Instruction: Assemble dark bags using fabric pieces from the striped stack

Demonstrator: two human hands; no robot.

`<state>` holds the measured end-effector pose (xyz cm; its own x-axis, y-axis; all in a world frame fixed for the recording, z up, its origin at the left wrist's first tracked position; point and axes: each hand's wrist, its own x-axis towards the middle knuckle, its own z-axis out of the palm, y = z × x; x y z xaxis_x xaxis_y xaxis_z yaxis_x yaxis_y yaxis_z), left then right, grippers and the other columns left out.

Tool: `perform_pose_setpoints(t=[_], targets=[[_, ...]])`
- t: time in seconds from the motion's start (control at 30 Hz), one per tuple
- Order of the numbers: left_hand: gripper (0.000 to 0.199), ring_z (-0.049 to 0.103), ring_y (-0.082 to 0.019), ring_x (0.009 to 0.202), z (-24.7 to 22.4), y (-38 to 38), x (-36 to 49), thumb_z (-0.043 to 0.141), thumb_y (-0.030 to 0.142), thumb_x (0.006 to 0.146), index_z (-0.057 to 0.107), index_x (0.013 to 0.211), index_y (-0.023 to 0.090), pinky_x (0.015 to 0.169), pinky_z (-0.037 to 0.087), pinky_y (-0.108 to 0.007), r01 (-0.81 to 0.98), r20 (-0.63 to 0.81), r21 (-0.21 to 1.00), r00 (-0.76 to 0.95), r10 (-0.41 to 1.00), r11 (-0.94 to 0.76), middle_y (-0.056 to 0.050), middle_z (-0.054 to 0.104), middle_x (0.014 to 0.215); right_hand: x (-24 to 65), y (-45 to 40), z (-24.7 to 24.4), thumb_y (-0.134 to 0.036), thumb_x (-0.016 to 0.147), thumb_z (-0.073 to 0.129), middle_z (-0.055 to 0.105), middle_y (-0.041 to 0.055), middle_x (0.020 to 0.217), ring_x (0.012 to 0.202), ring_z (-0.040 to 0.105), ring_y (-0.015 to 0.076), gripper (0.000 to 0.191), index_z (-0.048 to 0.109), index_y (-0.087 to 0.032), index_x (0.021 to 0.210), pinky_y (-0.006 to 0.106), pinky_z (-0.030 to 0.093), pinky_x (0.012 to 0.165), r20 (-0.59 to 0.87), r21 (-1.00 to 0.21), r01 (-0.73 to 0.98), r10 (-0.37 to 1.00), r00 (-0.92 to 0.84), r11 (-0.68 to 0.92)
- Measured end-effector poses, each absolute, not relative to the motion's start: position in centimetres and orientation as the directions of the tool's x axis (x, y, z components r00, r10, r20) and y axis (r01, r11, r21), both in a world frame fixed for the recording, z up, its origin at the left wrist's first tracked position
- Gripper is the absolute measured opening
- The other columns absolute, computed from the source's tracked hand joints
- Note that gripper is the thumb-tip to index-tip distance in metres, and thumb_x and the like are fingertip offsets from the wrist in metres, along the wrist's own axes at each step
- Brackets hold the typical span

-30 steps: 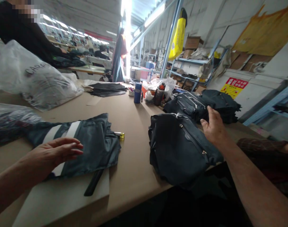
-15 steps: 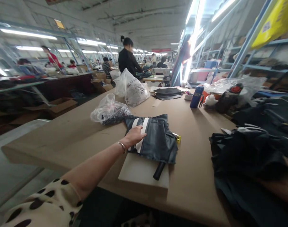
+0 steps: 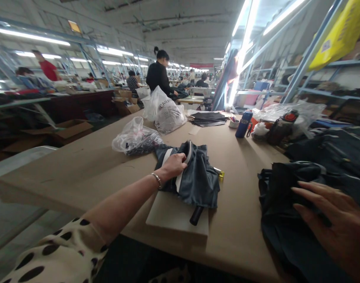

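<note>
My left hand (image 3: 175, 166) is closed on a dark grey fabric piece (image 3: 199, 181) with white strips, pinching up a fold near its middle. Under the fabric lies a pale board (image 3: 176, 220). A black handle (image 3: 196, 216) pokes out below the fabric's near edge, and a small item with a yellow end (image 3: 221, 173) shows at its right side; the rest of both is hidden. On the right, my right hand (image 3: 330, 214) has its fingers spread over a heap of dark cloth (image 3: 281, 204), fingertips at or just above it.
Two clear plastic bags (image 3: 135, 135) (image 3: 168, 114) stand on the brown table (image 3: 94, 177). Flat black pieces (image 3: 209, 118), a blue bottle (image 3: 244, 125) and a dark bottle with a red lid (image 3: 283, 127) sit farther back. Beyond the table, a person in black (image 3: 159, 76) stands at work.
My left hand has gone from resting on the fabric to pinching and raising a fold of it. My right hand has come farther into view, its fingers now spread over the cloth heap.
</note>
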<state>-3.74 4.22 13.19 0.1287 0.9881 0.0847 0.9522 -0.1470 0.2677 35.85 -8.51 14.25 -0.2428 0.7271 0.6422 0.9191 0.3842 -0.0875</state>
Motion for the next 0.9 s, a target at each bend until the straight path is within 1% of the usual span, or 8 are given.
perform_pose_setpoints(t=[0.1,0.23,0.3,0.4,0.5,0.57,0.7,0.9], targets=[[0.013,0.059,-0.015,0.081,15.4,0.3,0.0,0.046,0.025,0.087,0.057,0.091,0.019,0.071,0.042,-0.025,0.896,0.218,0.254,0.313,0.924,-0.364,-0.002,0.062,0.088,30.1,-9.6,16.6,-0.037,0.09,0.043,0.053,0.0039,0.126,0.12,0.046,0.0279,0.041,0.043,-0.035,0.131,0.048,0.042,0.098,0.666,-0.015,0.844,0.635,-0.392,0.536],[0.012,0.054,-0.016,0.068,15.9,-4.2,3.6,0.043,0.018,0.088,0.054,0.085,0.019,0.059,0.038,-0.027,0.761,0.292,0.002,0.619,0.729,-0.648,-0.003,0.055,0.079,26.5,-8.7,17.3,-0.023,0.087,0.051,0.043,0.0057,0.137,0.131,0.031,0.0302,0.049,0.041,-0.027,0.135,0.049,0.032,0.105,0.584,0.101,0.824,0.637,-0.503,0.558],[0.01,0.051,-0.016,0.066,15.1,-5.5,4.4,0.043,0.017,0.088,0.053,0.088,0.02,0.058,0.037,-0.028,0.683,0.298,-0.058,0.708,0.64,-0.728,-0.002,0.053,0.078,25.9,-8.0,16.7,-0.017,0.085,0.053,0.044,0.006,0.137,0.131,0.029,0.0313,0.049,0.044,-0.025,0.133,0.049,0.028,0.106,0.475,0.151,0.8,0.667,-0.574,0.58],[0.007,0.048,-0.017,0.065,13.8,-6.1,4.9,0.045,0.018,0.088,0.052,0.089,0.02,0.057,0.038,-0.029,0.636,0.289,-0.081,0.752,0.592,-0.768,-0.002,0.052,0.078,25.6,-7.3,15.0,-0.015,0.086,0.054,0.059,0.006,0.116,0.115,0.047,0.0275,0.025,0.06,-0.022,0.109,0.042,0.037,0.098,0.276,0.134,0.768,0.721,-0.636,0.626],[0.006,0.048,-0.018,0.066,13.2,-5.5,4.9,0.047,0.017,0.087,0.052,0.086,0.02,0.061,0.04,-0.031,0.627,0.272,-0.11,0.765,0.584,-0.771,-0.002,0.051,0.08,26.0,-6.9,13.3,-0.018,0.088,0.052,0.063,0.0048,0.09,0.087,0.058,0.0228,0.01,0.062,-0.02,0.089,0.036,0.045,0.079,0.163,0.09,0.804,0.788,-0.594,0.587],[0.008,0.05,-0.018,0.067,13.3,-4.6,4.7,0.047,0.017,0.087,0.053,0.087,0.02,0.063,0.042,-0.031,0.636,0.274,-0.129,0.761,0.589,-0.761,-0.003,0.052,0.081,26.6,-6.4,12.7,-0.02,0.089,0.052,0.063,0.006,0.094,0.087,0.057,0.0228,0.013,0.061,-0.019,0.098,0.035,0.045,0.078,0.215,0.083,0.84,0.813,-0.541,0.537],[0.018,0.055,-0.017,0.071,13.9,-2.1,4.1,0.04,0.02,0.09,0.057,0.094,0.018,0.063,0.044,-0.028,0.722,0.258,-0.103,0.683,0.683,-0.684,-0.005,0.054,0.084,28.1,-4.4,12.5,-0.022,0.088,0.053,0.055,0.0114,0.12,0.107,0.05,0.0265,0.032,0.054,-0.018,0.121,0.037,0.042,0.089,0.414,0.089,0.891,0.797,-0.44,0.445],[0.039,0.059,-0.018,0.089,12.3,-0.2,2.9,0.039,0.018,0.091,0.044,0.129,0.022,0.076,0.05,-0.028,0.761,0.251,0.003,0.627,0.737,-0.648,-0.007,0.056,0.107,28.4,-1.9,11.0,-0.015,0.09,0.046,0.045,0.0099,0.137,0.127,0.036,0.0292,0.04,0.05,-0.02,0.13,0.046,0.028,0.105,0.468,0.178,0.887,0.757,-0.456,0.425]])
